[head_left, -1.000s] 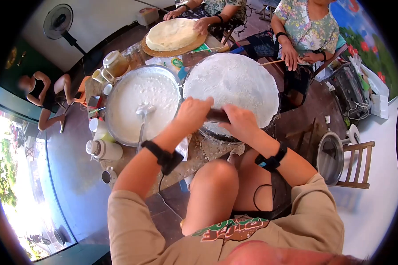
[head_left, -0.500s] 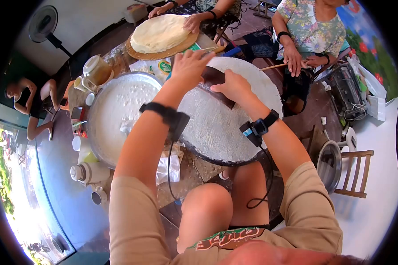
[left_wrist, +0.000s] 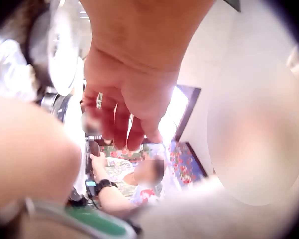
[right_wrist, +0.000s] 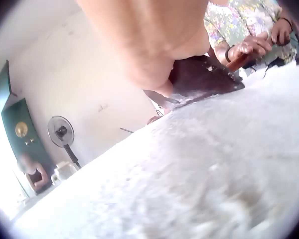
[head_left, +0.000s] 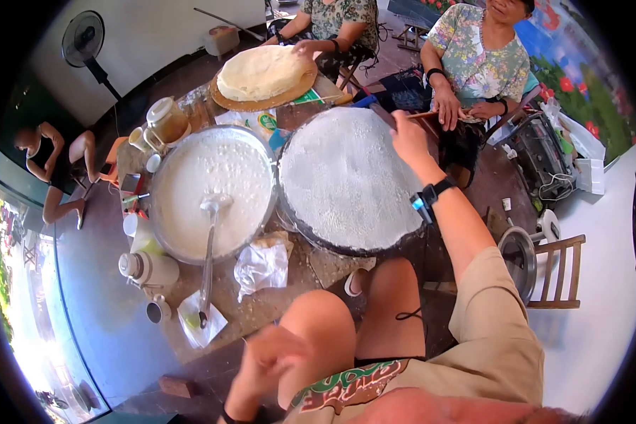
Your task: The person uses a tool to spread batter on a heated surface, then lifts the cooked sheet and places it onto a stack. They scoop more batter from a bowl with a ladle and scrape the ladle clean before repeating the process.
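Observation:
Pale batter (head_left: pixel 350 180) lies in a thin white sheet over a round black griddle (head_left: pixel 346 250). At its far right edge my right hand (head_left: pixel 411 145) grips a dark flat scraper (right_wrist: pixel 202 77). In the right wrist view the scraper's lower edge runs right along the batter's surface. My left hand (head_left: pixel 272 357) is blurred above my lap, away from the griddle. Its fingers (left_wrist: pixel 122 124) hang loosely curled in the left wrist view, with nothing in them. Left of the griddle a wide metal basin (head_left: pixel 226 259) holds lumpy batter, with a ladle (head_left: pixel 208 261) leaning in it.
Stacked thin flatbreads (head_left: pixel 265 74) lie on a round woven board (head_left: pixel 222 101) at the back, beside a seated person. Another person (head_left: pixel 477 63) sits at the right. Crumpled white paper (head_left: pixel 261 267), a thermos (head_left: pixel 148 268) and a mug (head_left: pixel 158 309) are on the table.
My left hand has left the scraper and dropped back to my lap. My right hand has carried the scraper across the batter to the griddle's far right edge.

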`<state>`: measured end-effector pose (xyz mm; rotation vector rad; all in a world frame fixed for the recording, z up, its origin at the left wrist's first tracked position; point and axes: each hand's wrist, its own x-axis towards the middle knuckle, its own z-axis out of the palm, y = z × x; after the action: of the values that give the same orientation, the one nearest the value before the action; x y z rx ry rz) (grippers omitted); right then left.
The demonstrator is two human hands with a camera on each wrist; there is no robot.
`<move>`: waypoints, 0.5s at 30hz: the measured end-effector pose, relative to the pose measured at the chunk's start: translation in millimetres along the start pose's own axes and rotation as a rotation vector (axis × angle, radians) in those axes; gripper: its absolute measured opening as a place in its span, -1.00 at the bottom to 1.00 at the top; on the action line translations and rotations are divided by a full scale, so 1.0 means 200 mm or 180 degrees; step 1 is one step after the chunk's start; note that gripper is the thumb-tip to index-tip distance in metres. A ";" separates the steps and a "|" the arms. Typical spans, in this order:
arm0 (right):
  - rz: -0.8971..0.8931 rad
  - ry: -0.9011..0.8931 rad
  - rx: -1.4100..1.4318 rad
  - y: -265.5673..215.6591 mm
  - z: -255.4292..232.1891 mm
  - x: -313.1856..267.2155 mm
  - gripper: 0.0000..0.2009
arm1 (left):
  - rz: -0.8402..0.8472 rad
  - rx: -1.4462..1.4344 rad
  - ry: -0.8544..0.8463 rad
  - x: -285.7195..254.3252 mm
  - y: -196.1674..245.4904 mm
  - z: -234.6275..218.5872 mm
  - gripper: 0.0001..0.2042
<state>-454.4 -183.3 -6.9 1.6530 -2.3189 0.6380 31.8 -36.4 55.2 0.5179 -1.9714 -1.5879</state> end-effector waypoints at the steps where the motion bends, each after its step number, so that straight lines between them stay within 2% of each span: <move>1: 0.0069 -0.0219 0.0110 0.00 0.06 0.01 -0.67 | -0.0103 -0.0489 -0.0068 -0.02 0.03 0.07 -0.67; 3: -0.0415 -0.0245 0.0466 -0.07 0.05 -0.02 -0.62 | -0.0323 -0.1447 -0.0223 -0.06 0.09 0.18 -0.51; 5: -0.0726 -0.0344 0.0716 -0.13 0.03 -0.08 -0.56 | -0.0340 -0.1733 -0.0183 -0.10 0.05 0.22 -0.43; 7: -0.0829 -0.0489 0.0872 -0.16 -0.02 -0.16 -0.49 | -0.0508 -0.2010 -0.0132 -0.09 0.08 0.24 -0.40; 9: -0.0954 -0.0640 0.0922 -0.17 -0.06 -0.21 -0.45 | -0.0437 -0.2078 -0.0450 -0.07 0.08 0.24 -0.47; 10: -0.1023 -0.0695 0.0959 -0.16 -0.08 -0.23 -0.43 | -0.0392 -0.2091 -0.0608 -0.05 0.09 0.24 -0.50; 13: -0.1111 -0.0926 0.0832 -0.16 -0.14 -0.31 -0.42 | 0.0002 -0.2252 -0.0650 0.06 0.15 0.31 -0.49; 15: -0.1200 -0.0849 0.0958 -0.14 -0.16 -0.38 -0.42 | 0.0067 -0.2423 -0.0634 0.08 0.15 0.35 -0.49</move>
<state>-403.6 -111.9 -4.7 2.3660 -2.0552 0.7462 -23.7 13.4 77.0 0.0298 -1.3185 -2.2572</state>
